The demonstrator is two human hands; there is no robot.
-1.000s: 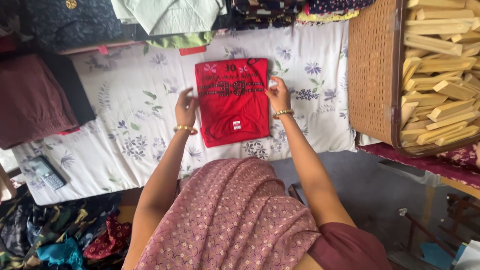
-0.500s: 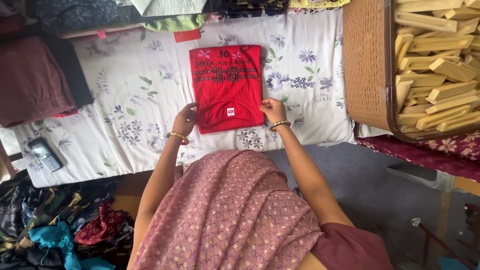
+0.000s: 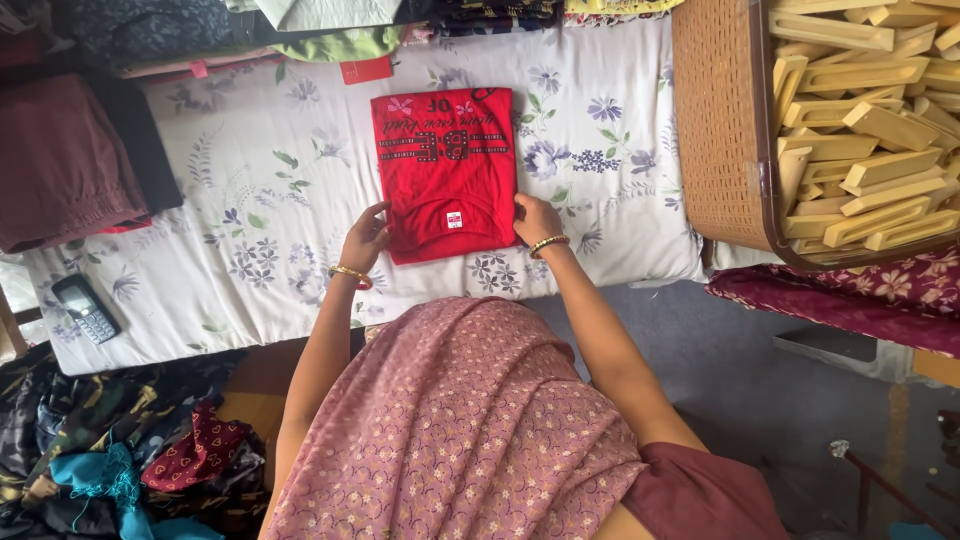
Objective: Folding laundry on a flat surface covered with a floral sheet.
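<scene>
A folded red T-shirt (image 3: 446, 165) with a dark printed design lies flat on a white floral sheet (image 3: 250, 250). My left hand (image 3: 366, 237) rests at the shirt's near left corner, fingers on the fabric edge. My right hand (image 3: 535, 218) touches the near right corner. Each wrist wears a gold bangle. Whether the fingers pinch the cloth or only press on it is hard to tell. A pink patterned shawl (image 3: 460, 430) covers my front below the arms.
A brown wicker basket (image 3: 722, 140) with several pale wooden blocks stands at the right. Folded maroon cloth (image 3: 60, 160) lies at the left, a small phone (image 3: 84, 308) near the sheet's edge, a heap of mixed clothes (image 3: 120, 460) at lower left.
Both hands have slid down the shirt's sides from its middle to its near corners. The shirt sits nearer in view and looks flatter.
</scene>
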